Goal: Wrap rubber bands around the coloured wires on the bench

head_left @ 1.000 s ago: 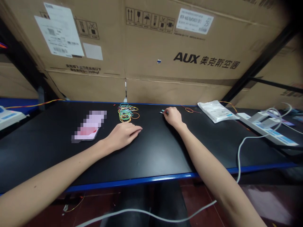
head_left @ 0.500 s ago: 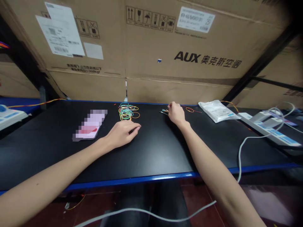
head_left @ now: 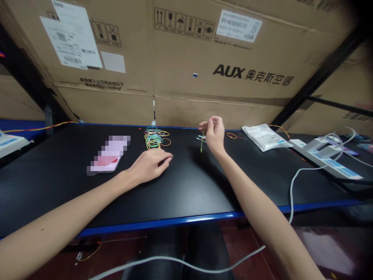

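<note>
My right hand [head_left: 215, 133] is raised over the table's back part, its fingers closed on a thin yellow-green wire [head_left: 202, 144] that dangles below them. The wire's upper part is hidden by the fingers. Just behind it on the table lie a few short thin wires [head_left: 199, 138]. My left hand [head_left: 151, 163] rests on the black tabletop with fingers loosely stretched, thumb a little apart, holding nothing. Right behind that hand sits a pile of looped coloured wires [head_left: 154, 139]. Left of the pile is a phone [head_left: 112, 155] with a blurred screen.
A large cardboard box [head_left: 180, 85] stands along the back of the black table [head_left: 175, 198]. To the right lie a small orange wire loop [head_left: 232, 135], a white plastic bag [head_left: 264, 137] and a power strip [head_left: 326, 159] with a white cable [head_left: 294, 186]. Another strip [head_left: 11, 142] is at left.
My right hand has lifted off the tabletop and turned, with the yellow-green wire now hanging from its fingers. The left hand stays where it was. The view has shifted slightly.
</note>
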### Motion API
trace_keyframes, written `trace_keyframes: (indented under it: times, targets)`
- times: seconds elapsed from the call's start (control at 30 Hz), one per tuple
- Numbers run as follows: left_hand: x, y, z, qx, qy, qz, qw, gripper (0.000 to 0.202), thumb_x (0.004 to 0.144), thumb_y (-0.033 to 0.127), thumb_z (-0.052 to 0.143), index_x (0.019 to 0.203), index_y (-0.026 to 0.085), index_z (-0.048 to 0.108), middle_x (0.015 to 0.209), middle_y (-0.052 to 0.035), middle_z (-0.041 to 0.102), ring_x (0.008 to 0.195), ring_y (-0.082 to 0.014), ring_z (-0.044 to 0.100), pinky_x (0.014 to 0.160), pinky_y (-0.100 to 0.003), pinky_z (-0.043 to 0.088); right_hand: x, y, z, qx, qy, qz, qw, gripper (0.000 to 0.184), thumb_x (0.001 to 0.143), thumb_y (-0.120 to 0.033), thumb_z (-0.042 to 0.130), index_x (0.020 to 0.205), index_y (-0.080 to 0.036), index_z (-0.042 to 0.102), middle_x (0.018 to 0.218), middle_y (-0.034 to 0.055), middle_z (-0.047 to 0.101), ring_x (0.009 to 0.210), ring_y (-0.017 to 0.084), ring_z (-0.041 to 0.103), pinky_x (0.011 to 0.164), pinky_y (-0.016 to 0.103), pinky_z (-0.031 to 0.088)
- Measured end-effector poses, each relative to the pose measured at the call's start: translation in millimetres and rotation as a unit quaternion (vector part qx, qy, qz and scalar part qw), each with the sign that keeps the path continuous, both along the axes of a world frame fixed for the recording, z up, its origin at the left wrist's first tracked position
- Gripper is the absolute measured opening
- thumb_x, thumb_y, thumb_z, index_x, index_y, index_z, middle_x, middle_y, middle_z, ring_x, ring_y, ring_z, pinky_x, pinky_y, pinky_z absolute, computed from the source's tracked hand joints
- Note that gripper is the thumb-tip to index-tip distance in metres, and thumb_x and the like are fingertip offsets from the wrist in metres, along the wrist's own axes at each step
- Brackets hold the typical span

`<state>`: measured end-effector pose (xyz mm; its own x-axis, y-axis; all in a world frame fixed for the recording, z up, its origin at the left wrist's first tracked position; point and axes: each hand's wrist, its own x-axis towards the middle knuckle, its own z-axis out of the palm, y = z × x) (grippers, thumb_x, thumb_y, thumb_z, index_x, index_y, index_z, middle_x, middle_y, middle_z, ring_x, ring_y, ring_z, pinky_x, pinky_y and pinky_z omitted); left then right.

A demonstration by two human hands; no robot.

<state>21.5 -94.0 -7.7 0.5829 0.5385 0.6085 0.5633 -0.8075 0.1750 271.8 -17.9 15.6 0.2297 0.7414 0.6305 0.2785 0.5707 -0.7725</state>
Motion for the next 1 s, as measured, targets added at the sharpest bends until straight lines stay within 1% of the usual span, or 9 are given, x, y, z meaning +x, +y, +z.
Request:
trace_keyframes:
  times: [0.1, 0.3, 0.4, 0.53, 0.63, 0.77, 0.87, 0.93, 1.0]
  targets:
    - [0.7, 0.3, 1.2, -0.019, -0.003, 0.011, 1.0, 0.025, 0.095, 0.029, 0.048, 0.104, 0.017, 0.069, 0.096, -0.0083, 0.073, 0.088, -0.02, 0.068, 0.083, -0.036, 0.055, -26.4, -8.5, -5.1, -0.084, 0.081, 0.101, 0.988, 0.026, 0.096, -0.052, 0.038, 0.096, -0.026, 0.032, 0.083, 0.0003, 0.07, 0.067, 0.013, 0.068, 0.063, 0.025, 0.054]
    - [8.8, 0.1, 4.5, -0.087, -0.047, 0.029, 0.995, 0.026, 0.095, 0.034, 0.05, 0.102, 0.017, 0.069, 0.1, -0.0064, 0.073, 0.09, -0.0193, 0.068, 0.084, -0.034, 0.053, -67.1, -35.3, -12.5, -0.185, 0.138, 0.249, 0.941, 0.016, 0.099, -0.04, 0.04, 0.093, -0.026, 0.035, 0.086, 0.0018, 0.073, 0.078, 0.015, 0.073, 0.076, 0.032, 0.059]
    - [14.0, -0.1, 4.1, -0.117, -0.067, 0.027, 0.991, 0.025, 0.093, 0.034, 0.053, 0.095, 0.017, 0.072, 0.091, -0.0039, 0.075, 0.081, -0.0175, 0.068, 0.077, -0.031, 0.052, -76.2, -44.2, -13.5, -0.185, 0.152, 0.281, 0.929, 0.019, 0.098, -0.041, 0.044, 0.092, -0.026, 0.036, 0.083, 0.0011, 0.073, 0.08, 0.015, 0.073, 0.078, 0.035, 0.06]
    - [18.5, -0.6, 3.9, -0.151, -0.074, 0.047, 0.985, 0.022, 0.089, 0.032, 0.057, 0.088, 0.018, 0.074, 0.081, -0.0021, 0.075, 0.069, -0.0162, 0.066, 0.069, -0.029, 0.049, -82.3, -49.2, -13.9, -0.184, 0.181, 0.287, 0.922, 0.024, 0.095, -0.046, 0.05, 0.091, -0.026, 0.037, 0.079, 0.0006, 0.072, 0.078, 0.017, 0.073, 0.079, 0.038, 0.06]
    - [20.6, 0.0, 5.8, -0.209, -0.112, 0.057, 0.97, 0.021, 0.087, 0.03, 0.057, 0.082, 0.017, 0.073, 0.074, -0.001, 0.074, 0.065, -0.0156, 0.065, 0.067, -0.028, 0.049, -83.5, -49.2, -14.6, -0.181, 0.179, 0.287, 0.923, 0.026, 0.093, -0.048, 0.052, 0.091, -0.026, 0.039, 0.081, 0.0009, 0.073, 0.081, 0.018, 0.073, 0.081, 0.038, 0.059]
    - [19.3, 4.8, 8.0, -0.282, -0.199, 0.062, 0.937, 0.02, 0.084, 0.032, 0.06, 0.077, 0.017, 0.072, 0.071, -0.0016, 0.074, 0.067, -0.0172, 0.067, 0.068, -0.028, 0.051, -76.9, -44.8, -17.1, -0.167, 0.119, 0.25, 0.946, 0.023, 0.093, -0.048, 0.05, 0.094, -0.025, 0.044, 0.092, 0.0031, 0.073, 0.089, 0.017, 0.07, 0.08, 0.035, 0.056]
    - [14.1, 10.4, 9.1, -0.291, -0.281, 0.08, 0.911, 0.019, 0.081, 0.034, 0.064, 0.078, 0.017, 0.072, 0.073, -0.0027, 0.074, 0.07, -0.018, 0.069, 0.071, -0.029, 0.053, -67.3, -42.1, -18.3, -0.137, -0.048, 0.201, 0.969, 0.024, 0.092, -0.045, 0.05, 0.096, -0.022, 0.055, 0.098, 0.0048, 0.071, 0.093, 0.018, 0.067, 0.081, 0.033, 0.052]
    - [10.0, 14.0, 9.6, -0.297, -0.338, 0.1, 0.887, 0.019, 0.08, 0.035, 0.067, 0.081, 0.016, 0.073, 0.075, -0.004, 0.075, 0.072, -0.0183, 0.069, 0.072, -0.029, 0.054, -61.7, -41.6, -18.5, -0.118, -0.175, 0.192, 0.958, 0.025, 0.091, -0.043, 0.053, 0.092, -0.02, 0.063, 0.094, 0.0045, 0.072, 0.087, 0.018, 0.065, 0.08, 0.032, 0.049]
    - [6.5, 17.2, 9.8, -0.306, -0.381, 0.115, 0.865, 0.02, 0.078, 0.035, 0.068, 0.082, 0.016, 0.072, 0.077, -0.0053, 0.075, 0.074, -0.0187, 0.07, 0.073, -0.03, 0.054, -58.1, -41.4, -18.8, -0.106, -0.24, 0.201, 0.944, 0.024, 0.089, -0.038, 0.056, 0.087, -0.018, 0.068, 0.088, 0.0036, 0.073, 0.079, 0.017, 0.064, 0.077, 0.03, 0.047]
